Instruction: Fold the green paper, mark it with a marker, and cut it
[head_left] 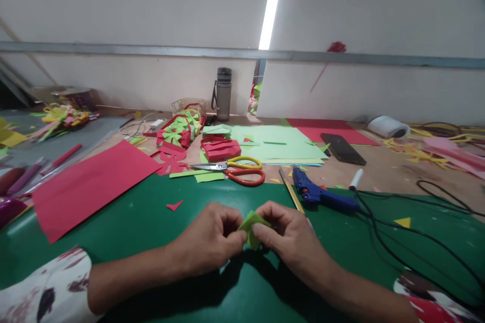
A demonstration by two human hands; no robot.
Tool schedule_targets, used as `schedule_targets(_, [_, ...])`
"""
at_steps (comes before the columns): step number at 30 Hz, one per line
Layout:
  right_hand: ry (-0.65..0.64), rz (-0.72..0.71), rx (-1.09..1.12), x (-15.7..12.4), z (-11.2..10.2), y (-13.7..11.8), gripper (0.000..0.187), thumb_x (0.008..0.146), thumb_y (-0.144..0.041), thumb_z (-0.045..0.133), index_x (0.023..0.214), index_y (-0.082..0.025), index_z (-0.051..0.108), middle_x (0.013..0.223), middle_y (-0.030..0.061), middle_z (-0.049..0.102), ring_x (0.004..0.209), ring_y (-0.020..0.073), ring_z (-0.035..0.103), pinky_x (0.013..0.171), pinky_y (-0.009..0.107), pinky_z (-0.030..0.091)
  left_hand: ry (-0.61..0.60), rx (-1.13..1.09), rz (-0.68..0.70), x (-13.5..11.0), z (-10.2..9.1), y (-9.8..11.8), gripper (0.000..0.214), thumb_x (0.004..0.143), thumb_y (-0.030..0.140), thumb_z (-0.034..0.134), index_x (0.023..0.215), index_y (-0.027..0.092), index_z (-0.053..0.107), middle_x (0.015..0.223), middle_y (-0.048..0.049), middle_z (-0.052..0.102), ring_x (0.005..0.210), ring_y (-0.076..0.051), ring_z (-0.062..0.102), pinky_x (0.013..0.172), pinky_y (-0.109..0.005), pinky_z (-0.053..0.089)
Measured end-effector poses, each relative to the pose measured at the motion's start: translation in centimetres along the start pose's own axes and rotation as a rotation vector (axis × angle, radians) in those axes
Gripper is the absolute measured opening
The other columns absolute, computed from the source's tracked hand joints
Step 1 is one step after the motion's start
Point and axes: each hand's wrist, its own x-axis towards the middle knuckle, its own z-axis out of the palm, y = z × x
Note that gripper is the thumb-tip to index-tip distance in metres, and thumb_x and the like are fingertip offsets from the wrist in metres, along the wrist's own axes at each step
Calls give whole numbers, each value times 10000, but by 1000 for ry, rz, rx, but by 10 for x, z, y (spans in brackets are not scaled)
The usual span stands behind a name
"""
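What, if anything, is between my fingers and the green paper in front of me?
Nothing visible: your left hand and right hand both pinch the green paper directly. The scissors lie beyond it and the glue gun off to the right, neither in between.

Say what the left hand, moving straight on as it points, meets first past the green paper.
Likely the right hand: it faces the left hand across the green paper, though depth is unclear.

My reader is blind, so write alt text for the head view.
A left hand and right hand pinch a small green paper piece above a green work surface. Beyond lie yellow-and-red-handled scissors and a blue glue gun.
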Motion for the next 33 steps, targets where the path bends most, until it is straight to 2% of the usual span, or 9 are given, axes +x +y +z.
schedule_targets(2, [25, -39, -31, 1, -4, -4, 116, 746, -251, 573, 676, -160, 552, 621, -22, 536, 563, 100, 483, 522, 210, 384, 1, 82, 52, -2, 0, 1, 204, 717, 153, 469, 522, 164, 411, 479, 74, 324, 460, -60, 278, 426, -187, 208])
schedule_targets(4, [42, -61, -51, 2, -7, -8, 163, 754, -279, 563, 644, -159, 550, 604, -23, 516, 548, 97, 458, 501, 211, 360, 57, 76, 70, -3, -1, 3, 177, 728, 171, 480, 553, 157, 461, 494, 65, 374, 473, -65, 312, 435, -184, 233])
schedule_targets(8, [34, -20, 16, 2, -7, -8, 194, 765, -315, 553, 648, -161, 533, 550, -39, 472, 504, 88, 403, 466, 214, 312, 226, -144, 34, -2, -3, 7, 123, 714, 248, 558, 659, 139, 541, 579, 25, 508, 523, -86, 415, 484, -191, 328])
schedule_targets(11, [6, -19, 82, 2, -4, -3, 194, 763, -306, 555, 635, -164, 520, 538, -31, 507, 498, 91, 428, 482, 221, 331, 308, -306, 5, -2, -1, 8, 125, 698, 258, 585, 692, 142, 540, 585, 26, 521, 529, -89, 441, 503, -195, 352])
schedule_targets(14, [38, -33, 107, 2, -1, 0, 184, 754, -304, 557, 644, -160, 525, 521, -31, 517, 485, 90, 439, 483, 220, 336, 278, -348, -27, -3, 4, 8, 111, 685, 238, 586, 661, 139, 543, 538, 34, 502, 493, -80, 421, 491, -196, 337])
schedule_targets(21, [101, -76, 78, -2, 0, -3, 208, 769, -335, 530, 650, -165, 516, 545, -45, 475, 507, 87, 419, 498, 220, 338, 107, -348, -54, -4, 9, 5, 143, 656, 245, 610, 653, 102, 621, 543, 20, 514, 456, -61, 389, 462, -187, 310])
schedule_targets(27, [107, -95, 47, -2, -4, -2, 228, 797, -325, 512, 632, -166, 499, 541, -44, 464, 513, 90, 411, 506, 224, 338, 144, -510, -74, 2, 10, -7, 289, 714, 400, 635, 665, 126, 558, 552, 14, 547, 441, -61, 435, 471, -185, 342])
schedule_targets(33, [77, -94, 44, -1, -3, 4, 231, 816, -335, 512, 654, -170, 500, 559, -40, 473, 529, 99, 434, 517, 227, 354, 113, -426, -85, 2, 7, -10, 288, 729, 386, 626, 679, 111, 555, 570, -5, 582, 449, -70, 475, 482, -193, 359])
